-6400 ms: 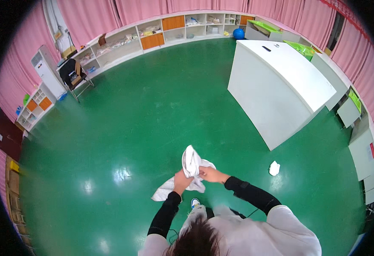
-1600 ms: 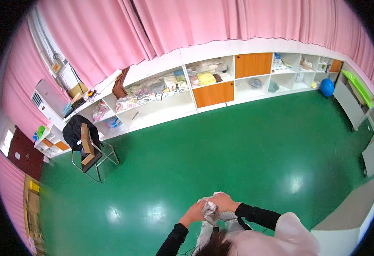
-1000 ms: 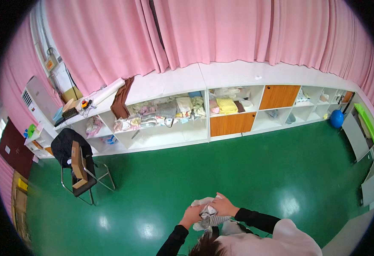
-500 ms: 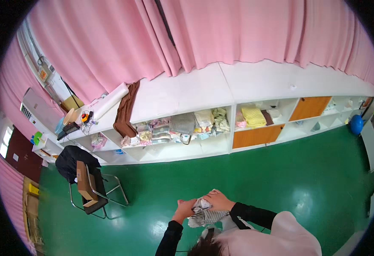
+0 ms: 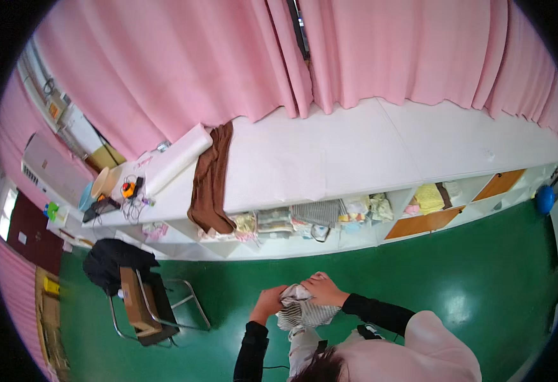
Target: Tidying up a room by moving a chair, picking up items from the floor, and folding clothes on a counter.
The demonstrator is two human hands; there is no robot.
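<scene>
A grey-and-white striped cloth (image 5: 305, 316), bunched at the top with a whitish part showing, is held in front of my body. My left hand (image 5: 269, 302) grips its upper left side, with the fingers closed on the fabric. At its upper right, my right hand (image 5: 325, 290) is also closed on it. The lower part of the cloth hangs loose below both hands. Whether it is a garment or a plain piece of fabric, I cannot tell.
A long white cabinet (image 5: 304, 169) runs ahead, with folded clothes (image 5: 317, 213) on its shelves. A brown cloth (image 5: 212, 178) drapes over its edge beside a white roll (image 5: 178, 159). At left stands a chair (image 5: 164, 312) bearing a cardboard box (image 5: 137, 299) and black jacket (image 5: 116, 261).
The view has moved closer to the cabinet, and the brown cloth and chair appear larger. Both hands keep hold of the striped cloth, which hangs at about the same place before me.
</scene>
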